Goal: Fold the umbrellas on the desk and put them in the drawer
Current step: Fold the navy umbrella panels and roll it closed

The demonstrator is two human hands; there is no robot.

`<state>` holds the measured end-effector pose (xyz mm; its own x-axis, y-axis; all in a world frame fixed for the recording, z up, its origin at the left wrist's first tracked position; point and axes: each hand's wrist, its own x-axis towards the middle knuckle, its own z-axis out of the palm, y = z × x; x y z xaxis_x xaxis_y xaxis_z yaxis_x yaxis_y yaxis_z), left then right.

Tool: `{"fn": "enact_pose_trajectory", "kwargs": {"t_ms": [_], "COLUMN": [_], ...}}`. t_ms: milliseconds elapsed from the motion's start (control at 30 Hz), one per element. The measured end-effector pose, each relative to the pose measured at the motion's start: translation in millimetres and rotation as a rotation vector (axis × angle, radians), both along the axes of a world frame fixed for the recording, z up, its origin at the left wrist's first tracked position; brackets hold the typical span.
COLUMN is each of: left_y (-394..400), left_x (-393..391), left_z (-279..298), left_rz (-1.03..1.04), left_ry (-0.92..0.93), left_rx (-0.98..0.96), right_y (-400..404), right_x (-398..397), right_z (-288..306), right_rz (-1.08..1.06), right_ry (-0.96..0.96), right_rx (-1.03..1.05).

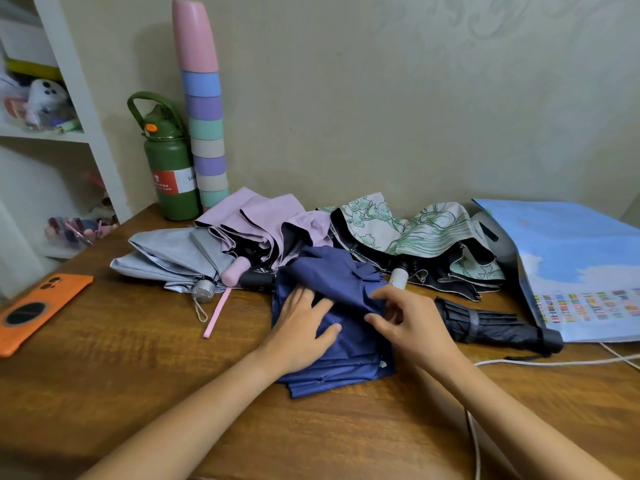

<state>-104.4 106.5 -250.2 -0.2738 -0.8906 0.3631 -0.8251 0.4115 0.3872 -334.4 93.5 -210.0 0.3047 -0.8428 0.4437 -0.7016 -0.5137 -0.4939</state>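
The navy umbrella point(332, 323) lies at mid-surface, its thin canopy limp, light and probably slippery, so keep your left hand point(304, 327) pressing it with fingers spread flat while your right hand point(412, 323) pinches a panel edge, gathering along the ribs.

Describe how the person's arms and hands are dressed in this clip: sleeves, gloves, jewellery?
Both forearms are bare as far as the frame shows, with no sleeves in view. The left hand and right hand wear no gloves, and no rings, watch or bracelet are visible.
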Motion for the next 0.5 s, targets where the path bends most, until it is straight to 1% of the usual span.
{"fn": "enact_pose_trajectory", "kwargs": {"t_ms": [100, 167, 233, 267, 300, 333, 400, 433, 467, 500], "left_y": [-3.3, 0.0, 4.4, 6.2, 5.8, 4.1, -1.8, -5.8, -9.5, -12.0], "left_x": [2.8, 4.2, 6.1, 6.0, 6.3, 8.0, 12.3, 14.7, 16.4, 16.1], "left_z": [-0.1, 7.5, 18.3, 24.3, 27.8, 30.1, 32.9, 33.4, 33.7, 34.2], "left_rz": [0.112, 0.244, 0.305, 0.310, 0.313, 0.346, 0.439, 0.440, 0.400, 0.348], "left_ry": [0.190, 0.435, 0.685, 0.760, 0.786, 0.757, 0.583, 0.491, 0.418, 0.360], "left_rx": [-0.140, -0.207, -0.210, -0.198, -0.205, -0.245, -0.367, -0.396, -0.375, -0.305], "right_y": [2.7, 3.9, 5.4, 6.2, 6.8, 7.1, 7.2, 6.4, 5.3, 4.1], "right_x": [-1.1, 0.2, 2.8, 4.1, 4.9, 5.0, 4.6, 4.6, 4.7, 5.1], "right_z": [-8.0, -9.9, -9.8, -9.1, -8.3, -7.5, -6.3, -6.4, -7.1, -8.3], "right_rz": [0.041, 0.060, 0.082, 0.096, 0.113, 0.130, 0.161, 0.170, 0.175, 0.171], "right_ry": [0.027, 0.014, 0.009, 0.014, 0.022, 0.033, 0.060, 0.076, 0.091, 0.103], "right_rx": [-0.015, -0.003, -0.011, -0.016, -0.020, -0.022, -0.015, -0.010, -0.002, 0.009]}}
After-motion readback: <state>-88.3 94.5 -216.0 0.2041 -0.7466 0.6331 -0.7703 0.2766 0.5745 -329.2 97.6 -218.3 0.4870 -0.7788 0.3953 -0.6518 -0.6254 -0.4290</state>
